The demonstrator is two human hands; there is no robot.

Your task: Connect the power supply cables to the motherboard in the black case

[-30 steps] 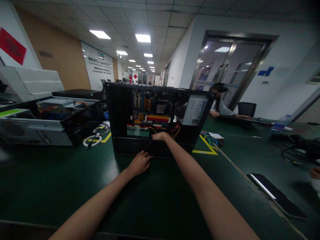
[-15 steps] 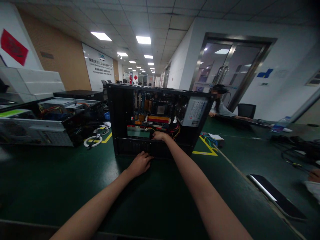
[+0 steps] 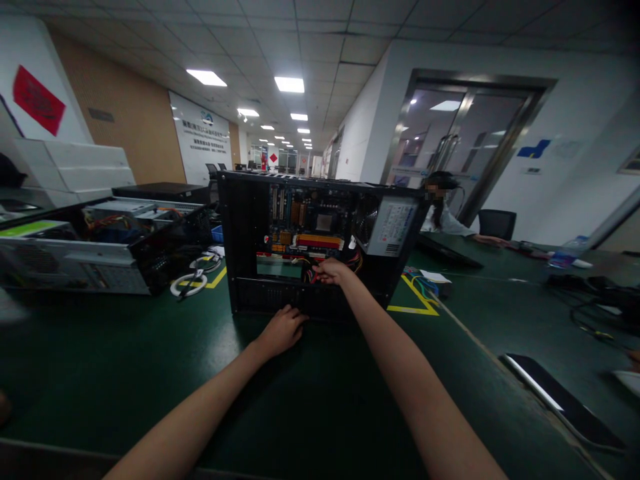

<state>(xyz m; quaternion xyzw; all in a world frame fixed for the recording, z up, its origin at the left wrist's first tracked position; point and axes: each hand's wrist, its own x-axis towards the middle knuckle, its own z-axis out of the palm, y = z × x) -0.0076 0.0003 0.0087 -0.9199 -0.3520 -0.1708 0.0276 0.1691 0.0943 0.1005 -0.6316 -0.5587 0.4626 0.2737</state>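
Observation:
An open black computer case (image 3: 240, 233) stands upright on the green table (image 3: 100, 373), its motherboard (image 3: 305, 223) and grey power supply (image 3: 395, 227) exposed. My left hand (image 3: 281, 330) rests on the table against the case's lower front edge, fingers curled under and holding nothing I can see. My right hand (image 3: 334, 271) reaches inside the case and is closed around a bundle of red and yellow cables (image 3: 313, 272) near the bottom of the motherboard.
A second opened computer (image 3: 75, 257) lies on its side at the left, with white cable rings (image 3: 187, 285) beside it. Yellow tape (image 3: 415, 297) marks the table. A dark side panel (image 3: 560, 403) lies at the right. Another person (image 3: 445, 213) sits at the far right.
My right hand has lifted slightly and moved right inside the case, pulling up the cable bundle. The left hand stays at the case's bottom edge.

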